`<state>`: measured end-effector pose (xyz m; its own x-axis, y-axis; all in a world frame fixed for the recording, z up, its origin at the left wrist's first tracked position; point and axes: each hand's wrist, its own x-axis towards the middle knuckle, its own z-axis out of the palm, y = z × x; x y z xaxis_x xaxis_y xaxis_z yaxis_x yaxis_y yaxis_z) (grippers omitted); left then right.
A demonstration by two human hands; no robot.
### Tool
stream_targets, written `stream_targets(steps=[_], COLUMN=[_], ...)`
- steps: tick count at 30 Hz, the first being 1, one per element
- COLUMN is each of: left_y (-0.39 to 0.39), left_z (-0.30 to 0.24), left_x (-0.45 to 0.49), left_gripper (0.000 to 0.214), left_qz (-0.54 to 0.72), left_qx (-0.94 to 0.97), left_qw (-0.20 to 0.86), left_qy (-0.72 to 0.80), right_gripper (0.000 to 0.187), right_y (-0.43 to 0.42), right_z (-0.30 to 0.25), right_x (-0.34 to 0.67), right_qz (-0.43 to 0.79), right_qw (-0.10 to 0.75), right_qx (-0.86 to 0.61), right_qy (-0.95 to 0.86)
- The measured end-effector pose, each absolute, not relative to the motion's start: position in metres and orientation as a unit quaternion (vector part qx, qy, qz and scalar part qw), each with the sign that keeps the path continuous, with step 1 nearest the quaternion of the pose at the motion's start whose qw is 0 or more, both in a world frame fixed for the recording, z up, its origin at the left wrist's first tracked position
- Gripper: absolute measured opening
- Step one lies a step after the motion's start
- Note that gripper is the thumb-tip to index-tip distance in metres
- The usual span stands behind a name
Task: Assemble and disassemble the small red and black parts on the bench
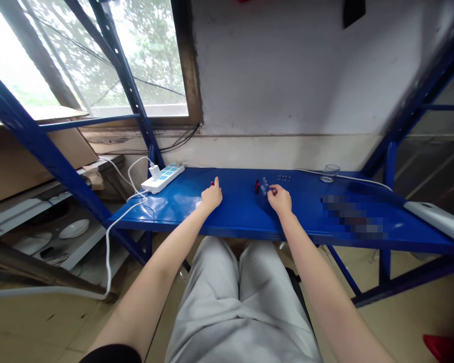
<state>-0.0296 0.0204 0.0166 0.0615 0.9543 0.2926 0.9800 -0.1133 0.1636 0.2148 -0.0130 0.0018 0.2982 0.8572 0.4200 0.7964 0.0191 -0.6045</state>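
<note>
Left hand (212, 195) is pointing beside small red object (212, 184), clear knobbly cluster (264, 185) sitting ten o'clock of curled right hand (280, 198), grips unclear.

Power strip (165, 178) left, glass (330, 174) right, small pieces (264, 186) between — on bench (238, 209)

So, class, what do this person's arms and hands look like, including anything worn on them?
The left hand and right hand are bare, with no gloves, watch or bracelet visible. Both forearms are uncovered. A black fabric sleeve covers part of the left upper arm at the picture's bottom edge; no right sleeve shows.
</note>
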Motion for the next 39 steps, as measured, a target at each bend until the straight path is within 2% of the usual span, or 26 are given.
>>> stream_targets(steps=[8, 14, 17, 20, 26, 33, 39], left_y=[0.023, 0.022, 0.022, 0.021, 0.016, 0.006, 0.002], left_z=[0.017, 0.02, 0.017, 0.012, 0.002, 0.007, 0.008], left_x=[-0.025, -0.024, -0.022, -0.015, -0.003, -0.008, -0.005], left_gripper=[0.038, 0.028, 0.024, 0.025, 0.025, 0.02, 0.018], left_qz=[-0.179, -0.214, -0.29, -0.407, -0.572, -0.573, -0.542], left_qx=[-0.721, -0.721, -0.714, -0.69, -0.558, -0.506, -0.528], left_qw=[0.048, 0.008, -0.057, -0.17, -0.39, -0.489, -0.512], left_qy=[-0.668, -0.659, -0.635, -0.573, -0.457, -0.42, -0.406], right_gripper=[0.03, 0.029, 0.029, 0.033, 0.031, 0.037, 0.04], right_y=[-0.015, -0.016, -0.02, -0.027, -0.034, -0.011, -0.006], right_z=[0.003, 0.004, 0.007, 0.012, 0.023, 0.02, 0.001], right_x=[0.214, 0.214, 0.212, 0.203, 0.161, 0.125, 0.124], right_qz=[0.043, 0.031, 0.004, -0.022, -0.025, 0.066, 0.13], right_qw=[0.411, 0.429, 0.466, 0.499, 0.4, 0.355, 0.415], right_qx=[-0.692, -0.686, -0.664, -0.627, -0.546, -0.597, -0.561], right_qy=[-0.592, -0.587, -0.584, -0.598, -0.736, -0.717, -0.704])
